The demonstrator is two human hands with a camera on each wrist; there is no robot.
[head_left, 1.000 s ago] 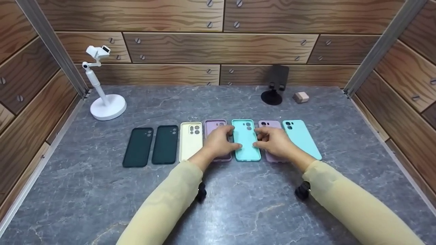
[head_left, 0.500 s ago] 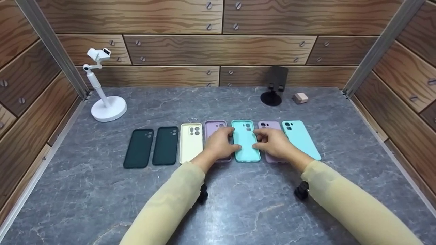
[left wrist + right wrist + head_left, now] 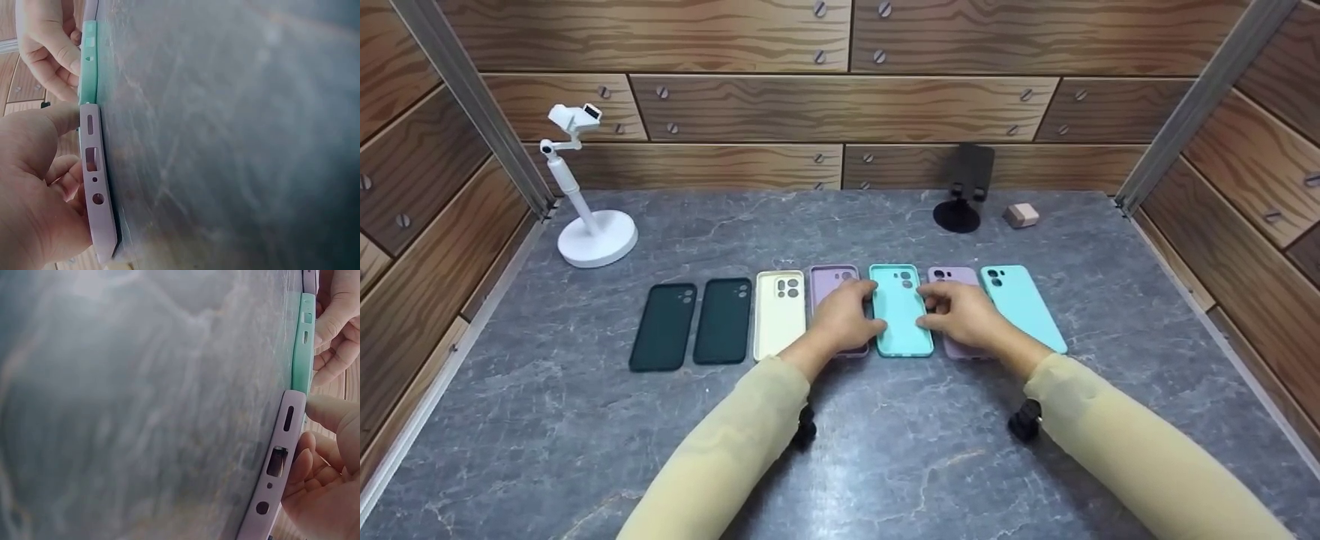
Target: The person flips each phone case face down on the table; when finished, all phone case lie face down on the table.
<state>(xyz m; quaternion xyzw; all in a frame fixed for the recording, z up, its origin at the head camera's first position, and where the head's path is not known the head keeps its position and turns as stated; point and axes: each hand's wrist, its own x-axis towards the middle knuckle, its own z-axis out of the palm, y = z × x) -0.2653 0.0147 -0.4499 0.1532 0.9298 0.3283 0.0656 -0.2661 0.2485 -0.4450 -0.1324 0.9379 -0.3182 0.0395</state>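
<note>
A row of phone cases lies flat on the grey marbled table. The turquoise phone case [image 3: 901, 315], hollow side up, has a hand at each long edge. On its left edge are the thumb and forefinger of my left hand [image 3: 840, 319], which covers part of a purple phone case [image 3: 825, 281]. My right hand [image 3: 964, 307] holds the right edge with thumb and forefinger, its other fingers curled beneath, over a second purple phone case [image 3: 952, 274]. In the left wrist view, the turquoise case's end [image 3: 89, 62] lies against the purple case's end [image 3: 97, 185].
Left of the hands lie a cream phone case [image 3: 780, 319] and two dark green phone cases [image 3: 723, 322]. Another turquoise case [image 3: 1024, 307] lies slanted at the right end. Behind stand a white stand [image 3: 597, 238], a black phone stand [image 3: 958, 216] and a small wooden block [image 3: 1021, 216].
My left thumb has drawn back slightly to the left, off the turquoise case's inner face toward its edge. The right hand and the phone cases stay in place.
</note>
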